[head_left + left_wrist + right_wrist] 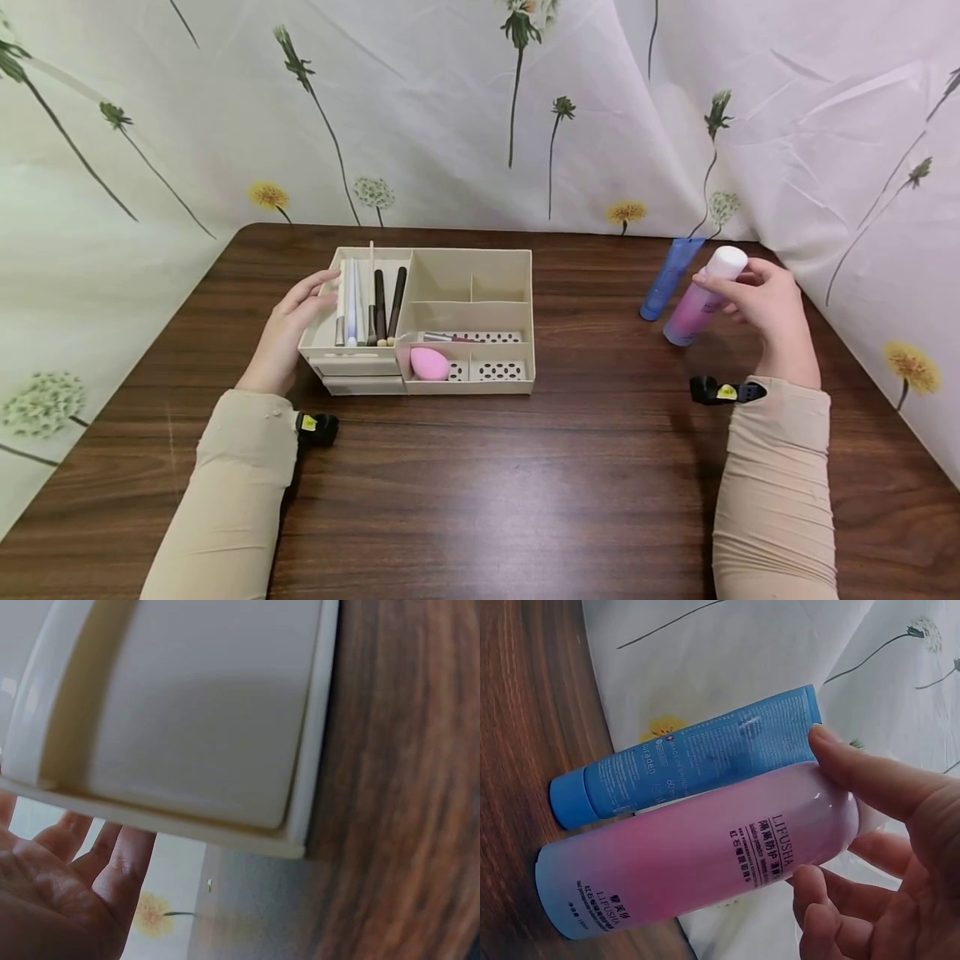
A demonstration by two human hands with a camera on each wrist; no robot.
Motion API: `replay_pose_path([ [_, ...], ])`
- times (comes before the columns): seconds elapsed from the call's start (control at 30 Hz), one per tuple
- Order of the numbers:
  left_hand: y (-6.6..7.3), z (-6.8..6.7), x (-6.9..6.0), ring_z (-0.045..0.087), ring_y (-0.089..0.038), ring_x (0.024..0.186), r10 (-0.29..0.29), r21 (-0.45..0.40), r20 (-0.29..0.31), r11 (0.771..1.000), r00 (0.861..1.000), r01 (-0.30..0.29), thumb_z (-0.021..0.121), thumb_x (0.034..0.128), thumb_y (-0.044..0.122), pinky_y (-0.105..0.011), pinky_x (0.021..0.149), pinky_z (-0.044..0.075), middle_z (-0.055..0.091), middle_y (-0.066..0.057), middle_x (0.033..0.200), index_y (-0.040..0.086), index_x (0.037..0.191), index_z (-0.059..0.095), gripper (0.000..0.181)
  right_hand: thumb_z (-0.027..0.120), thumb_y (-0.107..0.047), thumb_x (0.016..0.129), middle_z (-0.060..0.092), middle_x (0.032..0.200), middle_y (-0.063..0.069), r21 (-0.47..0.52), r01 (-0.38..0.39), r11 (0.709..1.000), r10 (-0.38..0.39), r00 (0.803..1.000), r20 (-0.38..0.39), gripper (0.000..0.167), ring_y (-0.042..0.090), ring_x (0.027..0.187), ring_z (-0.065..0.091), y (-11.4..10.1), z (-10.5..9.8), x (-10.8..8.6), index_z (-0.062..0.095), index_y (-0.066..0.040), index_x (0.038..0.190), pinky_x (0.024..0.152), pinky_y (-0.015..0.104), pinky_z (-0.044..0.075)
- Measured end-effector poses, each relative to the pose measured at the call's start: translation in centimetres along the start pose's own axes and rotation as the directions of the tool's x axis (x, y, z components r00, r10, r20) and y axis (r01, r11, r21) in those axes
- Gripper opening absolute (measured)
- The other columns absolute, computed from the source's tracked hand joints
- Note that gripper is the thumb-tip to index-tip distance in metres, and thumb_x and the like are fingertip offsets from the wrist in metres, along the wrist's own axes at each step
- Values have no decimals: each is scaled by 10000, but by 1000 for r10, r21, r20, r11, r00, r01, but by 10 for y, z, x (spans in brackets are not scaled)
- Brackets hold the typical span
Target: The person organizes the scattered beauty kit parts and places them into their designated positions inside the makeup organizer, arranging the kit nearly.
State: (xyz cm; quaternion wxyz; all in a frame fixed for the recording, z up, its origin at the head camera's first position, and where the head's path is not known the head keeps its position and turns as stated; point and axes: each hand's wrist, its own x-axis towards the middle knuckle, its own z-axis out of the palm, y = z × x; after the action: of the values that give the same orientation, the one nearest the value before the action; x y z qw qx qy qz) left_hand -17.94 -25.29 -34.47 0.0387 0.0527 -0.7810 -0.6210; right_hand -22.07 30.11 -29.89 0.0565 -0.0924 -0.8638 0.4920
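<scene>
My right hand (772, 304) grips a pink-to-blue bottle (697, 310) with a white cap near its top, thumb on one side and fingers on the other. In the right wrist view, "LIFUSHA" reads on the bottle (697, 855). Just left of it, a blue squeeze tube (670, 282) stands on its cap. At the other side, the fingers of my left hand (288, 333) lie extended against the left wall of a cream desktop organizer (468, 250). Several makeup brushes (380, 304) lean in its left compartment. A pink makeup sponge (430, 364) sits in a front compartment.
A slim tube-like item (450, 337) lies in the organizer's middle row. Two drawers (360, 375) are at its front left. The dark wooden table (525, 500) reaches back to a white flower-printed cloth (450, 108).
</scene>
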Motion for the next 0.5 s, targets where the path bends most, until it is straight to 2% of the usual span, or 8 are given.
replay_pose_path([
  [0.13,-1,-1,1,240,-184,1463,-10,3,1,1000,1000,10,554,991,415,-453,1213,171,269,-43,1632,326,1434,520,452,823,-371,801,591,680,-323,4,0,1000,0,1000,-25,259,-11,555,570,-1,1,1,616,-277,923,532,174,476],
  [0.3,-3,-2,1,293,-186,1411,-22,6,1,1000,1000,22,542,994,440,-438,1170,226,293,-62,1611,344,1445,503,463,854,-403,759,594,612,-307,-8,11,1000,-12,997,-76,200,-9,569,549,-4,4,0,656,-377,763,532,184,472],
  [0.4,-3,-2,2,297,-183,1410,-16,7,2,1000,1000,16,543,993,441,-437,1170,228,296,-57,1613,338,1447,503,467,855,-446,745,583,602,-310,-31,8,999,-11,995,-95,219,-17,592,540,-6,6,-2,643,-408,706,539,192,479],
  [0.5,-3,-1,3,275,-185,1432,-13,6,7,1000,1000,13,548,992,438,-451,1191,204,283,-48,1624,333,1444,507,466,853,-463,741,582,611,-304,-35,2,999,-5,996,-93,215,-24,624,538,-9,6,-4,649,-402,711,548,197,481],
])
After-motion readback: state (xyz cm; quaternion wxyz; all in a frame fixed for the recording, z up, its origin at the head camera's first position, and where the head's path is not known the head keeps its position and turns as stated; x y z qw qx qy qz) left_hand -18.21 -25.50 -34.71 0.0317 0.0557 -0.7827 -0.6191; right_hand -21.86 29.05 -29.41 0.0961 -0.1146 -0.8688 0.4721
